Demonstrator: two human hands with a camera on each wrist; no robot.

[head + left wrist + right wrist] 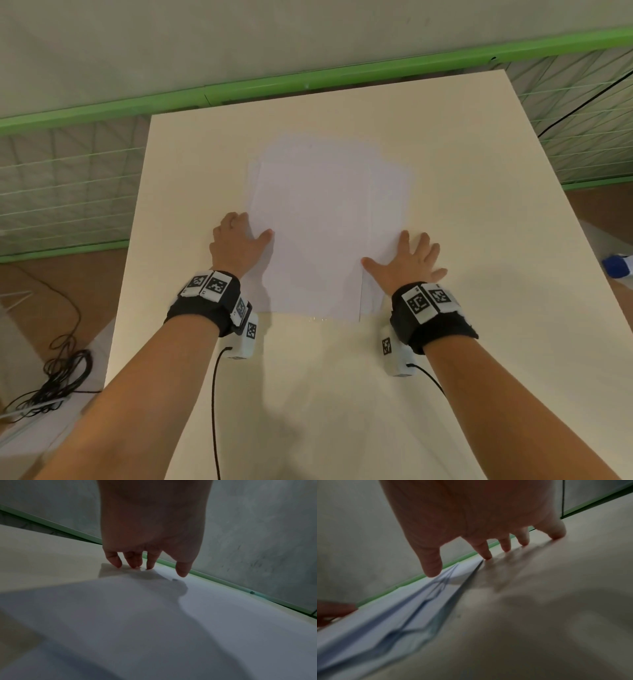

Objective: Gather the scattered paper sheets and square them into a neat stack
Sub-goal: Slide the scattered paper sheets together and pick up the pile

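Several white paper sheets [322, 219] lie overlapped and slightly fanned in the middle of the cream table [479, 205]. My left hand [245, 231] is at their left edge, fingertips [118, 565] down on the table against the paper [171, 615] and thumb hovering over the top sheet. My right hand [407, 260] lies spread at the right edge. Its straight fingers [488, 555] touch the table beside the offset sheet edges [402, 615], and its thumb is over the paper. Neither hand grips a sheet.
A green metal rail with wire mesh [102, 113] runs behind and beside the table. Black cables [58, 377] lie on the floor at the left. A blue and white object [616, 265] sits off the table's right side. Bare tabletop surrounds the sheets.
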